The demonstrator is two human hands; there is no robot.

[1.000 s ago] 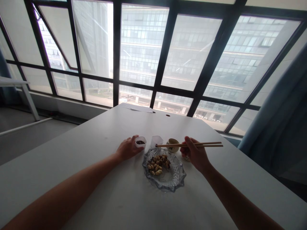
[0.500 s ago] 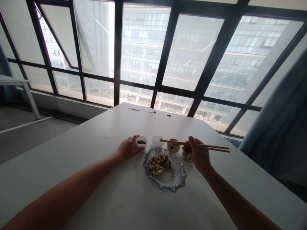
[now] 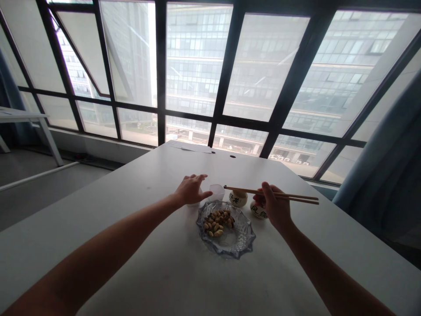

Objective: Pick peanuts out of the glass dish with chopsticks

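Note:
My left hand is open, thumb and fingers apart, over a white plastic cup that it mostly hides. Its fingertips reach toward a second translucent cup. A pair of wooden chopsticks is gripped in my right hand, tips pointing left near the second cup's right rim. At the tips there is a small dark bit, too small to name. Below the cups, a scalloped glass dish holds pistachio-like nuts. Two small cream pots with black characters, one left and one right, stand under the chopsticks and beside my right hand.
The white table stretches toward large dark-framed windows. Paper sheets lie at its far edge, near a round dark hole. Another white table stands at the left, and a blue curtain hangs at the right.
My left hand has let go of the left cup and moved up and right, fingers spread. The chopsticks' tips have risen slightly and shifted right, off the second cup.

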